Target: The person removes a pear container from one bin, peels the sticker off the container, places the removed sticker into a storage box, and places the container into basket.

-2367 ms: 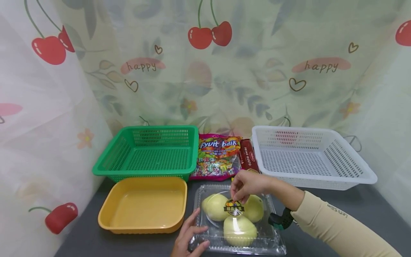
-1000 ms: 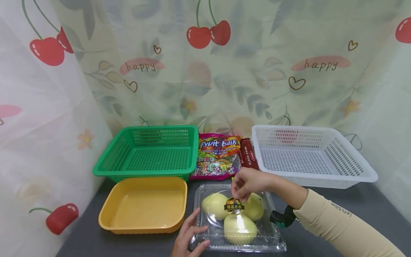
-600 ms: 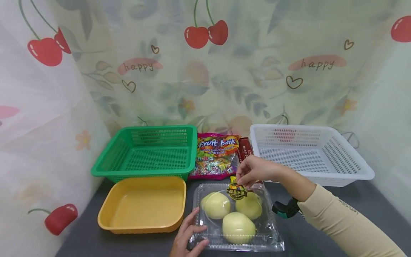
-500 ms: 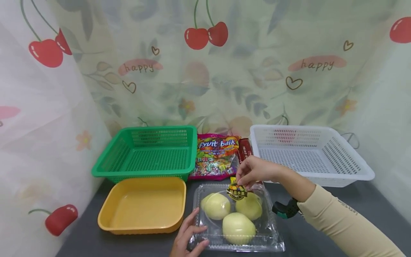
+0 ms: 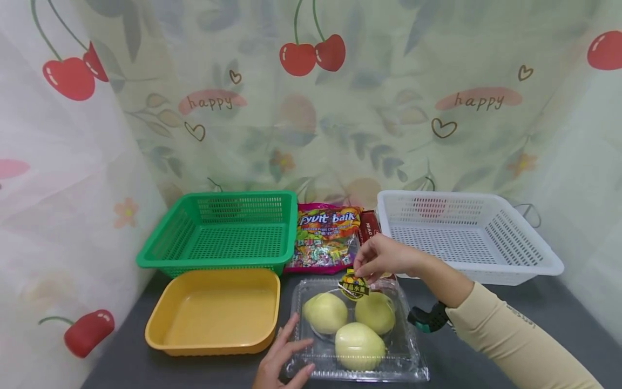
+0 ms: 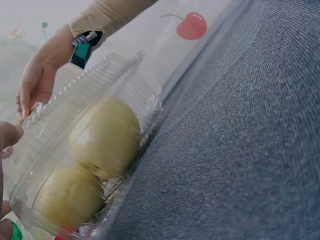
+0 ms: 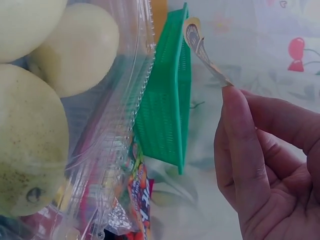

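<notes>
A clear plastic clamshell box [image 5: 318,363] holds three pale yellow-green fruits [image 5: 360,346], one with brown specks in the right wrist view. Between thumb and forefinger my right hand [image 5: 384,258] pinches a round black-and-gold sticker [image 5: 353,286] by its edge, above the far part of the lid. The sticker curls in the right wrist view [image 7: 205,52], clear of the lid, with its pale underside showing. My left hand [image 5: 282,357] rests with spread fingers on the box's left edge. Only its fingertips and thumb show in the left wrist view.
Left of the box sits a yellow basin [image 5: 214,348], with a green basket [image 5: 216,263] behind it. A candy bag [image 5: 328,237] and a dark red packet [image 5: 369,227] lie between that basket and a white basket [image 5: 473,267] at the back right. Printed curtains surround the dark table.
The sticker lay on the lid over the fruits; my right hand has peeled it up and moved it away from me, then slightly left. My left hand has stayed on the box's edge.
</notes>
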{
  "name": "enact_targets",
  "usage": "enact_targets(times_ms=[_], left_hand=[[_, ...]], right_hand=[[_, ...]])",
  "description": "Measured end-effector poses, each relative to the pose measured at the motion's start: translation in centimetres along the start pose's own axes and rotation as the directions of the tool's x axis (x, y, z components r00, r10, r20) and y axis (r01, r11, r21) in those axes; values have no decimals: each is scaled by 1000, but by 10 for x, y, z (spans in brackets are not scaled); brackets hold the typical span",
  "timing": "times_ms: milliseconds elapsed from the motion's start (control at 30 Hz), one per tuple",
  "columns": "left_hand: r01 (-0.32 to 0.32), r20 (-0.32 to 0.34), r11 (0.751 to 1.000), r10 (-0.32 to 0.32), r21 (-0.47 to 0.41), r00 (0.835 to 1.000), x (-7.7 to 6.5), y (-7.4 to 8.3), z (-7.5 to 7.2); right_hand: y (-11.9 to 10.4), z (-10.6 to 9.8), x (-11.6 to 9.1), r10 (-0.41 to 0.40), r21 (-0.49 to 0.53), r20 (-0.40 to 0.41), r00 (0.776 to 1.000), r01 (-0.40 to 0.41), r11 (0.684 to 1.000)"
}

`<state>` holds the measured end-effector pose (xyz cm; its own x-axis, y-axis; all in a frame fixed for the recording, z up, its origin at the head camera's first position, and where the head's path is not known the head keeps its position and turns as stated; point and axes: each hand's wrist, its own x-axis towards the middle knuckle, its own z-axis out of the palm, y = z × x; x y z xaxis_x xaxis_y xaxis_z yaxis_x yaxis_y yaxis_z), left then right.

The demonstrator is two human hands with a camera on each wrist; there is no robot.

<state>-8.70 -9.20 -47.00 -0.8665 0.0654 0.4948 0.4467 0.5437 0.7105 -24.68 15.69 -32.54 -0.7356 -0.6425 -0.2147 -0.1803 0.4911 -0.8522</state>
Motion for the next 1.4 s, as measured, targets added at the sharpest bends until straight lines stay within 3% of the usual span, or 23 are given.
enact_targets(times_ms=[133,200,300,433,667,900,967,1133,1267,1400], left_hand=[[-8,1,1000,8,-25,1000,1,0,-3],[-79,-22,996,78,-44,997,3,-3,-3],[-221,-51,972,218,-76,975,6,-8,-6],[-270,-52,958,266,-95,962,12,-8,-15],[-179,-46,983,177,-44,983,25,-12,-43],[-257,5,962,258,-87,966,41,-32,-78],[-245,3,967,246,-74,969,45,-36,-86],[-181,-37,983,180,-12,983,53,-45,-107],[-158,-95,987,159,25,983,57,-54,-122],[-70,-175,995,56,-73,983,57,-63,-134]], right_hand=[[-3,-1,0,-25,10,-8,1000,25,1000],[-3,0,1,-17,13,-18,1000,17,1000],[-3,1,4,10,23,-42,999,-9,1000],[-3,4,7,17,25,-60,998,-16,1000],[-6,6,14,-11,50,-54,998,14,999],[-8,7,19,-36,49,-24,999,37,998],[-10,8,20,-28,51,-28,999,30,998],[-16,13,24,-10,82,-32,999,13,997],[-20,18,28,-26,99,-24,999,28,995],[-23,22,32,-38,105,-16,999,39,994]])
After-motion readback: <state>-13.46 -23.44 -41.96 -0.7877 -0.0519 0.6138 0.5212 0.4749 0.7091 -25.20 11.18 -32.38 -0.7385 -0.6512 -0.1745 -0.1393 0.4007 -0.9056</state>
